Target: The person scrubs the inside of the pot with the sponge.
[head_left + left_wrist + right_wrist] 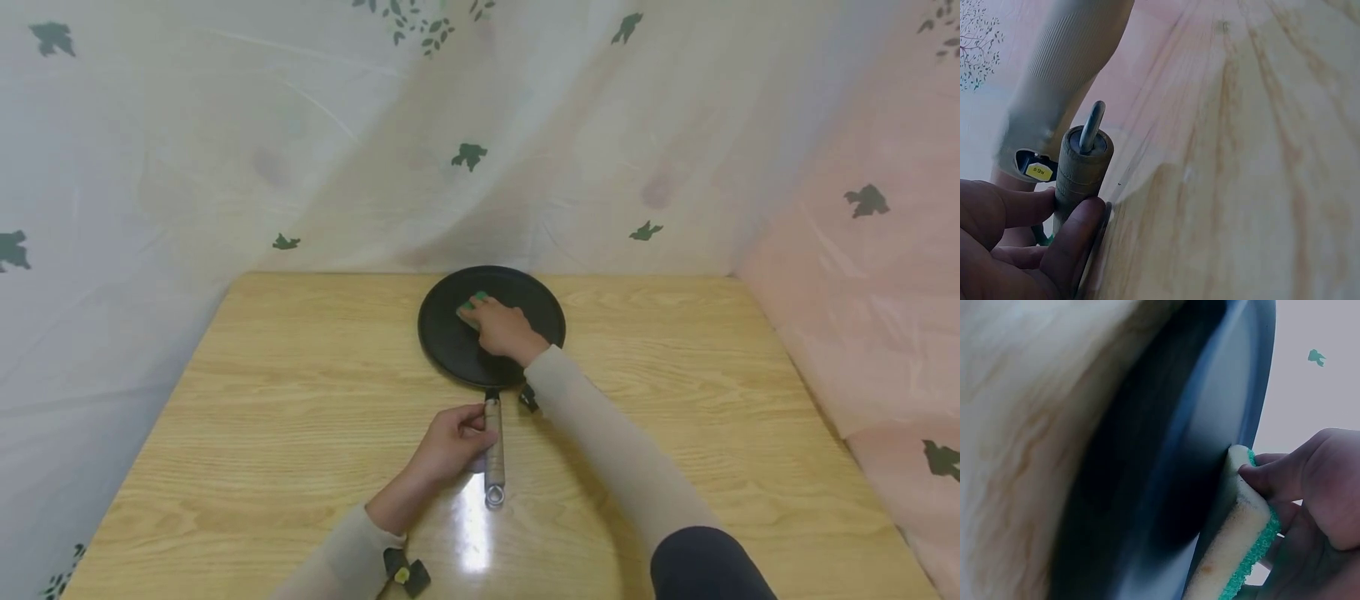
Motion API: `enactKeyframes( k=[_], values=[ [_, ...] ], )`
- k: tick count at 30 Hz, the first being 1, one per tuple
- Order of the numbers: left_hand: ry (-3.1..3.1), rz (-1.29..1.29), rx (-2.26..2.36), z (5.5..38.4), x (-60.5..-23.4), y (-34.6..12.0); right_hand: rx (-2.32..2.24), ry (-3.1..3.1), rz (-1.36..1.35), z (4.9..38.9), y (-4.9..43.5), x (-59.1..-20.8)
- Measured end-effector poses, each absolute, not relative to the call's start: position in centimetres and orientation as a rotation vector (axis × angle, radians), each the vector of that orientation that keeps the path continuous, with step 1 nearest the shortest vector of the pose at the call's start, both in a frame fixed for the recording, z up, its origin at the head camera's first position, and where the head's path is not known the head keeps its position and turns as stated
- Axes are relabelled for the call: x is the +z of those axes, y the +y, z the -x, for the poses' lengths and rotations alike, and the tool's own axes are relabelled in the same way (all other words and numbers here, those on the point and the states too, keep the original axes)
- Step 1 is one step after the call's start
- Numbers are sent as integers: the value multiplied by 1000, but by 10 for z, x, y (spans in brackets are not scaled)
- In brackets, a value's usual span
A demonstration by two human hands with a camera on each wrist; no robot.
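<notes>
A round, flat black frying pan [448,337] lies on the table with its handle pointing toward me. My left hand [444,446] pinches the tan wrapped handle [494,462] between thumb and fingers; the handle's metal end ring [1092,125] shows in the left wrist view. Over the pan, my right hand [504,327] grips a sponge [1225,550] with a pale yellow body and a green scouring side. The yellow side faces the pan's cooking surface and the green side is under my fingers. In the head view my fingers cover most of the sponge.
The light wood table [300,417] extends around the pan on both sides. Behind it hangs a pale curtain [337,150] with green bird and leaf prints, close to the pan's far rim. A pinkish curtain [862,292] borders the right edge.
</notes>
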State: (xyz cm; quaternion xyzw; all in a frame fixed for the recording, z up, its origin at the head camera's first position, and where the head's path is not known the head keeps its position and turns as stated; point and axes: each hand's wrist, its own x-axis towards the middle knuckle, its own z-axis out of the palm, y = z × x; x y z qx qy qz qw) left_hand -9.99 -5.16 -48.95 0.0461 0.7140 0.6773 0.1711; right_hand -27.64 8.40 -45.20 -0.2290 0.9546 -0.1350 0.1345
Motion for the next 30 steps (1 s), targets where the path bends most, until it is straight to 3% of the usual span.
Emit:
enactKeyframes(
  k=[14,30],
  values=[
    [2018,-151,1934,100,-490,-50,-328,2832,597,277,114,-451],
    [2023,-136,1930,99,-488,-52,-324,2826,561,242,127,-447]
  ],
)
